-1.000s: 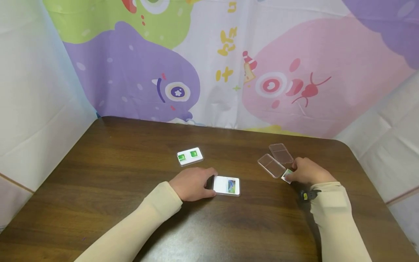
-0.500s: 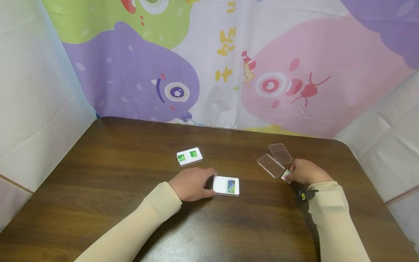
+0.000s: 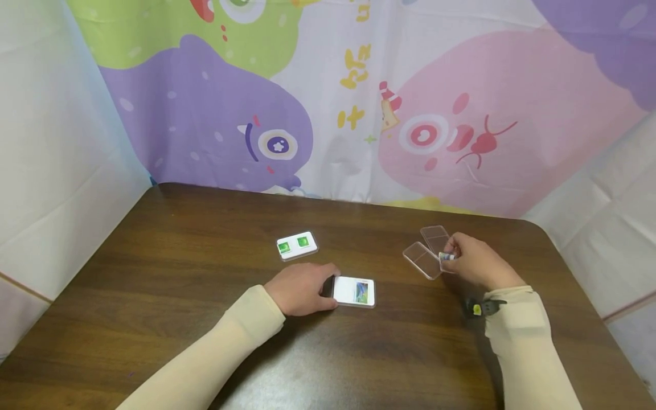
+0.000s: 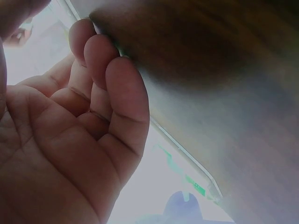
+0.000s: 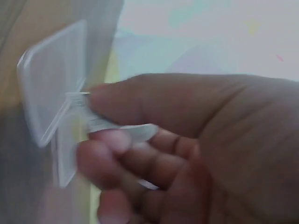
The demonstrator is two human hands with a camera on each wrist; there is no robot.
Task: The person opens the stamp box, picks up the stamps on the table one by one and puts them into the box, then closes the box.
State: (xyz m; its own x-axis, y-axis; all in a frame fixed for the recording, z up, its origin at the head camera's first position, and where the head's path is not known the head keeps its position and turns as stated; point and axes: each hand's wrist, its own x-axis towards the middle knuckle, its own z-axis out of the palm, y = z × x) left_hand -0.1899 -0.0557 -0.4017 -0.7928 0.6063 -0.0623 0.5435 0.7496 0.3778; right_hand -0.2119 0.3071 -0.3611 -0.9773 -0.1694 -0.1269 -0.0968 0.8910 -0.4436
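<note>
Long cream sleeves [image 3: 210, 347] end in broad cuffs [image 3: 256, 314], with a black, yellow-marked strap [image 3: 492, 307] by the right one.

brown table [image 3: 369, 353], cartoon backdrop [image 3: 328, 102], white sides [image 3: 66, 154]

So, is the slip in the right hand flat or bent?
Bent: the right wrist view shows the slip curved, pinched in the right hand.

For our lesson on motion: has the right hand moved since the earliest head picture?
Yes: the right hand has moved slightly up the picture, closer to the far edge of the table.
</note>
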